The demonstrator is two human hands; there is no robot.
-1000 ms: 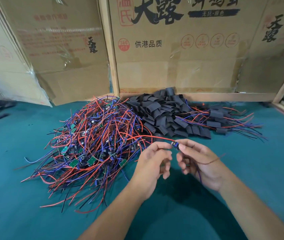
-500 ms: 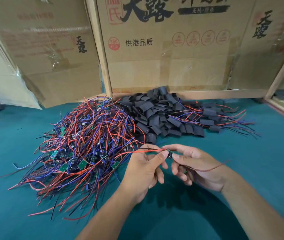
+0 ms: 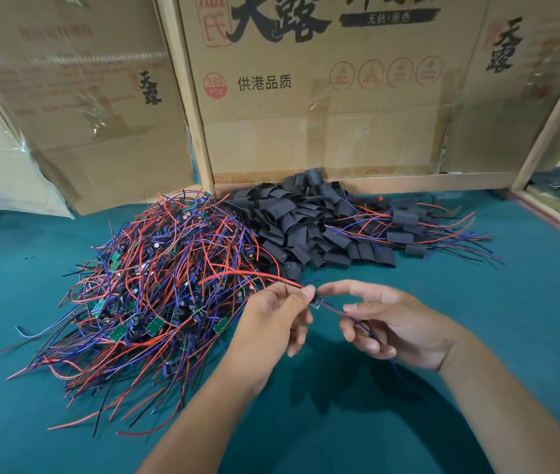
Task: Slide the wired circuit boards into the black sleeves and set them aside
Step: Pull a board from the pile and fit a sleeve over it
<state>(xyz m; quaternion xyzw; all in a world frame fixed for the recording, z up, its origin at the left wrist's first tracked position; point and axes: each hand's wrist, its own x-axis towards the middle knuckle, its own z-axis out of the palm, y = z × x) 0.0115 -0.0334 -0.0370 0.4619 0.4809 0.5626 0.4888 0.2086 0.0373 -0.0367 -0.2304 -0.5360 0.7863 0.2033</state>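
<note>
The hands have parted a little since a moment ago: the left hand pinches the small board by its red wire just in front of the wire heap, while the right hand has slid down the trailing leads, fingers loosely curled around them. One board is held; boards and sleeves, heaped behind, are too many to count.

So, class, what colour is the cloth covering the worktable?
Teal green table cloth, seen in the head view.
</note>
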